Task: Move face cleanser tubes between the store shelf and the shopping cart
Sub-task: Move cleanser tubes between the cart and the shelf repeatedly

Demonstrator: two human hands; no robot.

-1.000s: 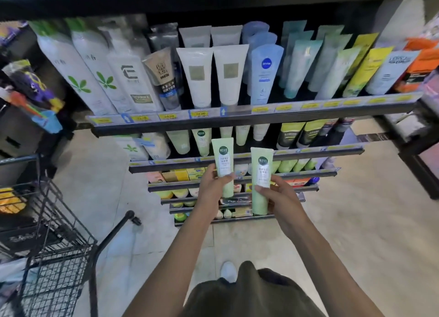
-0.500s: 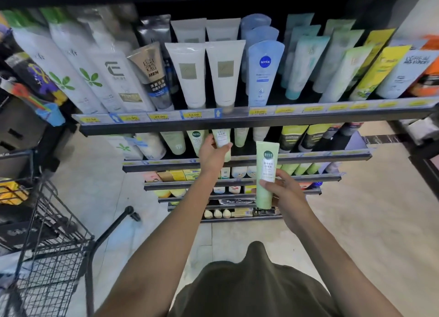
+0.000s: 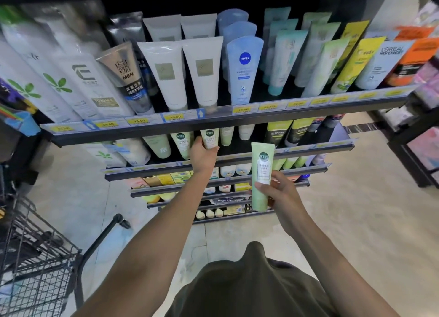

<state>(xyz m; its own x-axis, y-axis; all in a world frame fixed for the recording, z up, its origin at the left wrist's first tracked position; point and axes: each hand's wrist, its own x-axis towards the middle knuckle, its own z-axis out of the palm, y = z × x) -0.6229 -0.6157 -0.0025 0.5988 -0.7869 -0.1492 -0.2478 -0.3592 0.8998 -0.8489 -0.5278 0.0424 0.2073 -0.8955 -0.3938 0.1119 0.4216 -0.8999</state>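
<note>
My left hand [image 3: 203,156] reaches onto the second shelf [image 3: 237,158] and grips a pale green cleanser tube [image 3: 210,138] that stands among similar tubes there. My right hand [image 3: 279,194] holds a second light green tube [image 3: 262,174] upright in front of the shelves, below and to the right of the left hand. A matching green tube [image 3: 181,142] stands just left of the one my left hand grips.
The top shelf [image 3: 213,124] carries several white, blue, teal and yellow tubes behind price tags. A black wire shopping cart [image 3: 35,264] stands at the lower left, its handle [image 3: 102,240] angled toward me. Lower shelves hold small boxes and bottles. Tiled floor lies to the right.
My left hand carried its tube up from in front of the shelves onto the second shelf. My right hand with its tube stayed roughly in place, shifting slightly right.
</note>
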